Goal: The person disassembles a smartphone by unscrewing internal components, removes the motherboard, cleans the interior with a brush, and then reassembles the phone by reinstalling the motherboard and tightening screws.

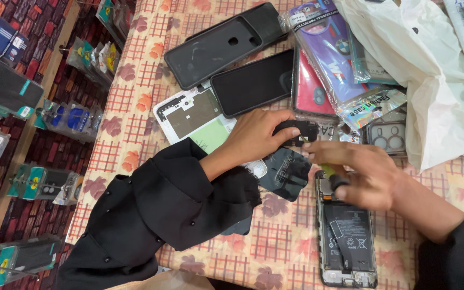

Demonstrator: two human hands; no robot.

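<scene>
A table [135, 113] covered with a cream cloth printed with red grids and leaves stands beside shelves of packaged goods [71, 121]. Near the table's middle, the left hand [259, 137], in a black sleeve, pinches a small black plastic phone part [296, 130] between thumb and fingers. The right hand [358, 174] meets it from the other side, fingertips touching the same part; its fingers are curled, and a small dark object shows among them, though whether it is gripped cannot be told. Just below the right hand lies an opened phone [346, 236], battery exposed, toward the near edge. Behind the hands rest a black smartphone [253, 81], a dark phone case [221, 45], packaged cases [328, 48] and a white plastic bag [430, 70].
</scene>
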